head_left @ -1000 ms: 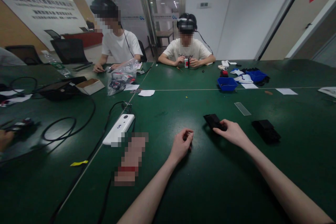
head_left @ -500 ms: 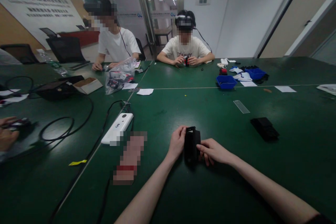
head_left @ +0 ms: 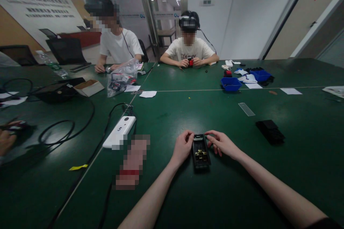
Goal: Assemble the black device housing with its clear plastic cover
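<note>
Between my two hands is a small black rectangular case (head_left: 197, 164), its open side facing up toward me. Gold-coloured metal parts (head_left: 200, 154) show inside it, too small to make out in detail. My left hand (head_left: 184, 146) is closed on the case's upper left edge. At the upper right corner, my right hand (head_left: 220, 144) holds the rim with its fingertips, the other fingers curled beside the case. Farther right on the table lies a black folded pouch-like object (head_left: 270, 131).
To the left are a white power bank (head_left: 120, 131) marked 5, a blurred reddish slab (head_left: 133, 161) and black cables (head_left: 57, 143). A clear strip (head_left: 246, 109) and a blue tray (head_left: 231, 84) lie beyond my hands. Two people sit across the green table (head_left: 172, 114); another person's hand (head_left: 6, 141) is at far left.
The case has tipped from upright and turned so that its inside and the gold-coloured parts now show. My right hand has moved up from its side to the upper right corner.
</note>
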Demonstrator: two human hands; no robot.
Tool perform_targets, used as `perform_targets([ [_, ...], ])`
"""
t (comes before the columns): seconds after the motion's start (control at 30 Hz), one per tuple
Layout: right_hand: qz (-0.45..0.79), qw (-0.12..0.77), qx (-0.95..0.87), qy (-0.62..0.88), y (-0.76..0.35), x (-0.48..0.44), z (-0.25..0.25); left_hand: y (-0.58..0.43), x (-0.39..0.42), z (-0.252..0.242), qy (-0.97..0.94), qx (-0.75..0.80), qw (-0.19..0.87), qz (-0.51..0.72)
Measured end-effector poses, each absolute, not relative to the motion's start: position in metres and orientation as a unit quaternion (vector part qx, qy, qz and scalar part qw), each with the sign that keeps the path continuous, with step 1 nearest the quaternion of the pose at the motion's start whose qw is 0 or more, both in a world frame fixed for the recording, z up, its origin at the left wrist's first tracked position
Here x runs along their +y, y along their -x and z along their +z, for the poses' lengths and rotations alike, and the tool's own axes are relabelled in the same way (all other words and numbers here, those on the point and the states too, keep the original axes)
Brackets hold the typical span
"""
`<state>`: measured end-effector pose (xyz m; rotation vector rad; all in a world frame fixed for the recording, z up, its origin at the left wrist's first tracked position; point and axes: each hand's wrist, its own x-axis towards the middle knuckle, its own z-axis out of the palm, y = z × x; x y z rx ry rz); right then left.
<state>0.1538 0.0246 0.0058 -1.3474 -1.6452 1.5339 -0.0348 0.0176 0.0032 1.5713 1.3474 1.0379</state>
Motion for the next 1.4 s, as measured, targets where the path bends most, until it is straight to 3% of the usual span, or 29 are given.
perform_targets([
  [0.23, 0.494, 0.256, -0.658, 0.508, -0.156, 0.024, 0.005, 0.035, 0.016, 0.009, -0.634, 0.529, 0.402, 0.396],
  [0.43, 0.197, 0.315, -0.718, 0.589, -0.191, 0.051, 0.0, 0.035, 0.016, 0.008, -0.635, 0.528, 0.402, 0.395],
  [0.6, 0.015, 0.268, -0.716, 0.644, -0.227, 0.08, -0.017, 0.035, 0.016, 0.007, -0.638, 0.531, 0.394, 0.395],
  [1.03, -0.072, 0.168, -0.603, 0.776, -0.251, 0.12, -0.02, 0.035, 0.016, 0.009, -0.635, 0.529, 0.402, 0.394],
  [1.4, -0.086, 0.105, -0.702, 0.699, -0.223, 0.082, -0.011, 0.035, 0.017, 0.008, -0.642, 0.529, 0.395, 0.391],
])
